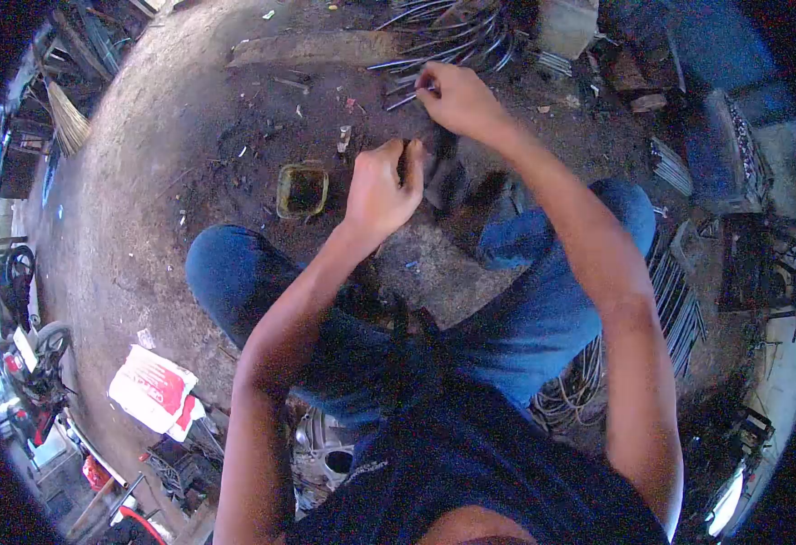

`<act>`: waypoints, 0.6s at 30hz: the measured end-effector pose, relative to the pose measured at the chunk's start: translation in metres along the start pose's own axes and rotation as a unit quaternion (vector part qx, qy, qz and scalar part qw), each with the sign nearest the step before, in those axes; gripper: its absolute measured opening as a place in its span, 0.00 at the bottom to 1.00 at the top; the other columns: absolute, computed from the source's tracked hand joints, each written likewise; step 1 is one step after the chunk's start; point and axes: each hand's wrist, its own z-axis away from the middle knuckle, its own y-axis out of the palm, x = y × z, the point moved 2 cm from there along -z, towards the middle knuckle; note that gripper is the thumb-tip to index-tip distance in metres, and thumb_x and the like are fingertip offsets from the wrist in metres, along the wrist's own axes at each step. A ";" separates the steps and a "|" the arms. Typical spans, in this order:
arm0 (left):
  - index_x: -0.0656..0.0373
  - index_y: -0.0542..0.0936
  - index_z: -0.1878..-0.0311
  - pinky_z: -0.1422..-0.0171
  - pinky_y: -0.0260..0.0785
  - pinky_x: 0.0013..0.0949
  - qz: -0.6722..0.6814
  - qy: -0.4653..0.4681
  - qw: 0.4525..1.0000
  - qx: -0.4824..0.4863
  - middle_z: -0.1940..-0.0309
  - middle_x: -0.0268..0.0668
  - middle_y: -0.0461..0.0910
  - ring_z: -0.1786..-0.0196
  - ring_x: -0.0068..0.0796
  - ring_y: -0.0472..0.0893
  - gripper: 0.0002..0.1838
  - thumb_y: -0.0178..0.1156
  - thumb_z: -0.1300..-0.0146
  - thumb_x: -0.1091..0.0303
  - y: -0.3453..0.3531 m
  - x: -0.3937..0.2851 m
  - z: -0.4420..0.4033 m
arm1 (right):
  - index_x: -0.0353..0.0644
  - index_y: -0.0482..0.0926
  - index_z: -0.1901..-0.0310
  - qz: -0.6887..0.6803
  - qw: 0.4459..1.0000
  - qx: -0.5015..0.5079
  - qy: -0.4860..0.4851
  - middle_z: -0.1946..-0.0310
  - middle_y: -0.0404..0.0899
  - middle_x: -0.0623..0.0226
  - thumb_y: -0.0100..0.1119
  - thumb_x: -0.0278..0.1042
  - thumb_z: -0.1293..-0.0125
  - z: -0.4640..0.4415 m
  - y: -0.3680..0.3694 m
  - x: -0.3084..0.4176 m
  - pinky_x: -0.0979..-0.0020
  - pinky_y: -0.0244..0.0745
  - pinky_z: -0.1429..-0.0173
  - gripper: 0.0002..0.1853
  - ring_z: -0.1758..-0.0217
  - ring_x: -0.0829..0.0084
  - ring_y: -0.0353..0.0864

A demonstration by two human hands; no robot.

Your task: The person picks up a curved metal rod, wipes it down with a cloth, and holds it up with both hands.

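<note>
My left hand [384, 186] is curled closed in front of my knees, thumb against the fingers. Whatever it may grip is too dark to make out. Farther forward and to the right, my right hand [462, 102] is closed too, its fingers bent round; what they hold, if anything, is hidden. Just beyond it a thin metal rod [402, 103] lies on the ground, near a pile of bent rods [493, 41]. Below the right hand is a dark object [445, 177] whose kind I cannot tell. A square yellowish container [324, 191] with dark liquid stands left of my left hand.
A wooden board [316, 48] lies ahead. More straight rods [675, 313] lie beside my right leg. A red and white sack [153, 391] is at lower left, a broom [66, 123] at upper left. Metal boxes [730, 154] stand at the right.
</note>
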 end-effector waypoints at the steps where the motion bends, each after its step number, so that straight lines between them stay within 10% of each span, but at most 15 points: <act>1: 0.67 0.72 0.77 0.76 0.62 0.46 0.016 -0.025 1.000 -0.003 0.82 0.56 0.73 0.79 0.56 0.76 0.14 0.56 0.36 0.71 0.004 0.004 0.003 | 0.38 0.77 0.58 0.000 1.000 -0.003 0.000 0.64 0.81 0.55 0.58 0.33 0.38 0.003 0.005 -0.002 0.63 0.76 0.54 0.10 0.60 0.56 0.83; 3: 0.67 0.72 0.77 0.75 0.62 0.46 0.028 -0.050 0.998 -0.009 0.82 0.56 0.73 0.78 0.56 0.76 0.13 0.56 0.36 0.72 0.000 0.008 0.000 | 0.38 0.77 0.57 -0.123 0.976 -0.058 -0.168 0.65 0.82 0.54 0.58 0.30 0.38 0.024 0.004 0.031 0.63 0.77 0.57 0.09 0.63 0.56 0.83; 8: 0.67 0.73 0.76 0.74 0.63 0.46 0.049 -0.049 0.997 -0.026 0.82 0.55 0.73 0.78 0.56 0.76 0.13 0.55 0.35 0.71 -0.005 0.001 -0.005 | 0.38 0.77 0.56 -0.101 0.989 -0.104 -0.018 0.61 0.82 0.55 0.58 0.30 0.36 0.002 0.000 0.003 0.65 0.77 0.53 0.08 0.55 0.59 0.84; 12: 0.68 0.73 0.75 0.73 0.63 0.46 0.034 -0.016 0.998 -0.053 0.81 0.55 0.73 0.77 0.55 0.76 0.13 0.54 0.35 0.71 -0.012 0.002 -0.004 | 0.38 0.78 0.52 -0.149 0.962 -0.056 -0.221 0.63 0.82 0.50 0.56 0.34 0.36 0.031 -0.002 0.044 0.56 0.79 0.54 0.13 0.58 0.50 0.82; 16: 0.68 0.73 0.75 0.72 0.64 0.45 0.059 -0.053 0.997 -0.020 0.79 0.55 0.74 0.76 0.55 0.76 0.14 0.53 0.34 0.70 -0.008 0.002 -0.002 | 0.36 0.78 0.56 -0.090 0.984 -0.143 -0.062 0.60 0.82 0.54 0.57 0.27 0.36 0.003 0.005 0.003 0.63 0.78 0.55 0.09 0.57 0.54 0.84; 18: 0.68 0.73 0.74 0.71 0.64 0.44 0.044 -0.090 0.995 -0.009 0.78 0.55 0.75 0.75 0.55 0.76 0.14 0.53 0.33 0.69 -0.011 0.006 -0.008 | 0.36 0.78 0.55 -0.108 0.973 -0.155 -0.136 0.61 0.82 0.53 0.57 0.27 0.36 0.021 0.006 0.030 0.63 0.78 0.56 0.09 0.58 0.54 0.84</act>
